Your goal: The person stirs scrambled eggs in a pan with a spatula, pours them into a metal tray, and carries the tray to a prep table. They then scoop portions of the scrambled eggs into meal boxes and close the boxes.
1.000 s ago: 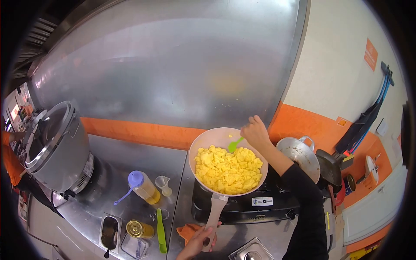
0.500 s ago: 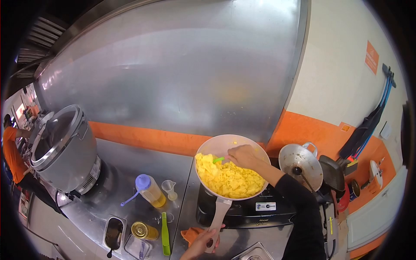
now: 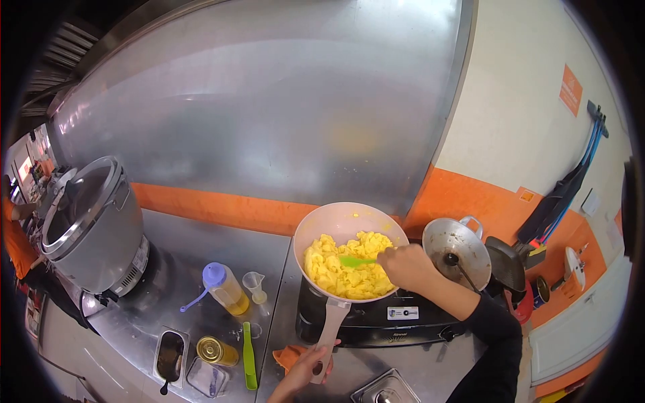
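A light pinkish frying pan [image 3: 326,220] sits tilted over the black gas stove [image 3: 366,336], holding a heap of yellow scrambled eggs [image 3: 326,275]. My left hand [image 3: 306,368] is wrapped round the end of the pan's handle. Above the right side of the pan, my right hand [image 3: 410,266] grips a green spatula [image 3: 355,261], its blade lying against the eggs. An orange cloth [image 3: 289,354] lies beside my left hand.
Left on the steel counter stand a large rice cooker [image 3: 94,235], an oil squeeze bottle [image 3: 227,289], a measuring cup [image 3: 254,283], a jar [image 3: 216,350] and a green utensil [image 3: 249,356]. A used wok [image 3: 457,252] is at right. A person in orange [image 3: 19,242] stands far left.
My right hand has moved from the pan's upper middle to its right edge, turning the spatula. The eggs are gathered more toward the pan's middle. My left hand keeps its grip.
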Demonstrator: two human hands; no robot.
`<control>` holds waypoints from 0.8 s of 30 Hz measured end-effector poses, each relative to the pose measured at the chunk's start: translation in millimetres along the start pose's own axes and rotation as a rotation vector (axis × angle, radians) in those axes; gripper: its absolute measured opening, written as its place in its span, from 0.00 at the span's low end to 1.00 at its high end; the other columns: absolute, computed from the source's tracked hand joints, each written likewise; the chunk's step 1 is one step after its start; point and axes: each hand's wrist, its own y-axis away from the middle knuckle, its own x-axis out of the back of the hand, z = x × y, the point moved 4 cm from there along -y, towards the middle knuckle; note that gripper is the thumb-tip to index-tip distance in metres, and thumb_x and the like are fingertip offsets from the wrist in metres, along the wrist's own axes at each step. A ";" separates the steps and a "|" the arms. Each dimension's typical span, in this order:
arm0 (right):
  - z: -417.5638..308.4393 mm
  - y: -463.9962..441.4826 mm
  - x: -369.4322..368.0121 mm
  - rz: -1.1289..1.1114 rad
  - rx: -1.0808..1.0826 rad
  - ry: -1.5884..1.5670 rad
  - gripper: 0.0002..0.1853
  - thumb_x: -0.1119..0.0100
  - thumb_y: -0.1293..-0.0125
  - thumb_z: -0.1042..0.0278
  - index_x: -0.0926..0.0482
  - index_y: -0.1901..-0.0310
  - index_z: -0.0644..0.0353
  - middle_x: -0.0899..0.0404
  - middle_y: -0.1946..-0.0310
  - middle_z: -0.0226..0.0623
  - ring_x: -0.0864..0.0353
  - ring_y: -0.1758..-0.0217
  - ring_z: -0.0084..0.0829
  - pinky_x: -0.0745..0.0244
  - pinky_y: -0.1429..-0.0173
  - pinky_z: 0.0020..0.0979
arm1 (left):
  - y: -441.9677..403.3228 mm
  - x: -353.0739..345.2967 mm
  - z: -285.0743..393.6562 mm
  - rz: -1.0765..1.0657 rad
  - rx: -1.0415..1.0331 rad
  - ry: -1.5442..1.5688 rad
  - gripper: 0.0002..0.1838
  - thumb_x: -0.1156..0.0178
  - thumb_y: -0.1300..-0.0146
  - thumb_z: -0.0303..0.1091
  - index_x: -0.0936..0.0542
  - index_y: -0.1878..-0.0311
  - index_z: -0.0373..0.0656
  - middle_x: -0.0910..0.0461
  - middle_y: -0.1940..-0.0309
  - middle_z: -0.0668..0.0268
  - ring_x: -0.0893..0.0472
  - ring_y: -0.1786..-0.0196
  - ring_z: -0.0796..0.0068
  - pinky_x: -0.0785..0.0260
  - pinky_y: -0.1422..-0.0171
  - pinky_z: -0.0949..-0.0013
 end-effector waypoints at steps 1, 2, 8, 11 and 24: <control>2.5 -6.2 9.2 -0.057 -0.168 -0.019 0.06 0.48 0.51 0.69 0.22 0.75 0.58 0.23 0.83 0.37 0.21 0.79 0.34 0.29 0.77 0.36 | 0.5 -0.2 0.0 -0.004 0.002 -0.001 0.26 0.62 0.33 0.46 0.40 0.38 0.39 0.31 0.79 0.66 0.31 0.82 0.77 0.39 0.78 0.78; 1.9 -13.4 7.8 -0.034 -0.198 -0.007 0.06 0.49 0.50 0.68 0.22 0.76 0.57 0.23 0.84 0.37 0.21 0.80 0.34 0.30 0.78 0.36 | 1.1 -0.1 0.7 0.001 0.003 -0.009 0.26 0.62 0.34 0.47 0.39 0.38 0.39 0.31 0.80 0.66 0.31 0.82 0.77 0.39 0.78 0.78; -12.0 -39.5 -80.6 -0.173 -0.368 0.056 0.09 0.49 0.46 0.67 0.19 0.78 0.53 0.21 0.80 0.36 0.20 0.77 0.30 0.29 0.78 0.34 | 3.7 -4.8 5.4 0.048 0.003 -0.041 0.27 0.61 0.34 0.48 0.38 0.39 0.40 0.31 0.80 0.66 0.31 0.82 0.78 0.39 0.78 0.78; -7.9 -37.8 -79.4 -0.230 -0.343 0.110 0.08 0.47 0.46 0.67 0.19 0.77 0.53 0.20 0.79 0.34 0.20 0.74 0.29 0.28 0.75 0.33 | 5.8 -6.1 5.0 0.049 0.000 -0.024 0.26 0.61 0.34 0.48 0.38 0.39 0.40 0.31 0.80 0.66 0.32 0.82 0.78 0.38 0.78 0.78; -73.3 -61.7 21.7 -0.166 0.019 -0.119 0.07 0.45 0.48 0.68 0.20 0.77 0.60 0.21 0.78 0.42 0.20 0.73 0.38 0.27 0.71 0.36 | 4.9 -6.4 5.2 0.053 -0.032 -0.015 0.25 0.62 0.34 0.47 0.37 0.41 0.39 0.32 0.81 0.66 0.32 0.82 0.79 0.39 0.78 0.78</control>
